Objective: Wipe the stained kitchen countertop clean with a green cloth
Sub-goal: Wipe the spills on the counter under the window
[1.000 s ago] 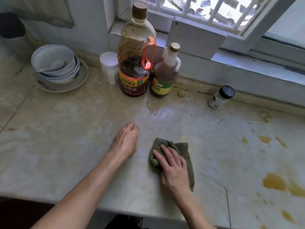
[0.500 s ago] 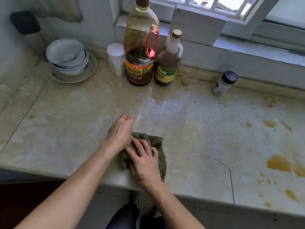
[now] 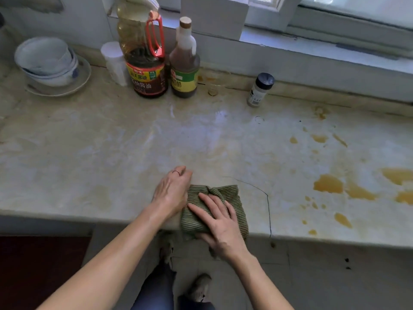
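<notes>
A green striped cloth (image 3: pixel 225 196) lies bunched at the front edge of the pale marble countertop (image 3: pixel 111 148). My right hand (image 3: pixel 220 222) presses flat on it with straight, spread fingers. My left hand (image 3: pixel 173 190) rests on the counter against the cloth's left side, its fingers loosely curled; their tips are hidden. Yellow-brown stains (image 3: pixel 328 184) spread over the right part of the counter, apart from the cloth.
At the back stand a large soy sauce bottle (image 3: pixel 145 63), a vinegar bottle (image 3: pixel 184 63), a white cup (image 3: pixel 114 61) and a small dark-capped jar (image 3: pixel 260 89). Stacked bowls on a plate (image 3: pixel 48 63) sit back left. A crack (image 3: pixel 267 198) runs to the front edge.
My right hand has dragged the cloth leftward and toward the front edge, up against my left hand. My left hand has kept its place on the counter.
</notes>
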`<state>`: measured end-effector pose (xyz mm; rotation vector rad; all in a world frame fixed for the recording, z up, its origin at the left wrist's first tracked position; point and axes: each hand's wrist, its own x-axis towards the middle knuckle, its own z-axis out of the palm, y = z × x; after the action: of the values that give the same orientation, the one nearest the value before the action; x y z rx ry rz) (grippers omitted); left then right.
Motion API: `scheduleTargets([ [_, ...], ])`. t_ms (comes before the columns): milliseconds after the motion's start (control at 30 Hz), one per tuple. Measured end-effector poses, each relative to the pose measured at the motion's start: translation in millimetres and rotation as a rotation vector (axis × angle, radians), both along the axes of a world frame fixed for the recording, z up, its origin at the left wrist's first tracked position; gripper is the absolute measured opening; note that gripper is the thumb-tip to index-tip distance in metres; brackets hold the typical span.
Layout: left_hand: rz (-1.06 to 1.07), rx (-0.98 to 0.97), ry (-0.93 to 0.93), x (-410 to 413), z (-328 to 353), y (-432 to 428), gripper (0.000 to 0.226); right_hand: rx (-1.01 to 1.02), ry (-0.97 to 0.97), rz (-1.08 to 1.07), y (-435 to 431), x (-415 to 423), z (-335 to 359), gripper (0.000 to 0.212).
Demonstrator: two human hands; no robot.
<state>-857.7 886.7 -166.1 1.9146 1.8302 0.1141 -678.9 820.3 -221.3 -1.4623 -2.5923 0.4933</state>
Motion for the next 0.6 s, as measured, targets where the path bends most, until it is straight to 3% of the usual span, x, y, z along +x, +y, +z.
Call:
scheduleTargets([
  [167,-0.007,-0.056,0.06,22.7,-2.5,-14.1,0.068,-0.069,0.193,-0.26,16.3,90.3,0.2,0.063],
  [333,0.02,-0.071,0.082,29.5,-1.0,-17.3,0.073,-0.018,0.149,-0.428,16.5,91.2,-1.8,0.062],
  [467,0.054,-0.074,0.075,33.8,-5.2,-16.4,0.072,0.0,0.118,-0.26,1.3,29.8,-3.1,0.068],
  [600,0.086,-0.03,0.072,35.5,-7.3,-15.9,0.06,0.021,0.095,-0.135,16.6,14.6,-3.1,0.061],
])
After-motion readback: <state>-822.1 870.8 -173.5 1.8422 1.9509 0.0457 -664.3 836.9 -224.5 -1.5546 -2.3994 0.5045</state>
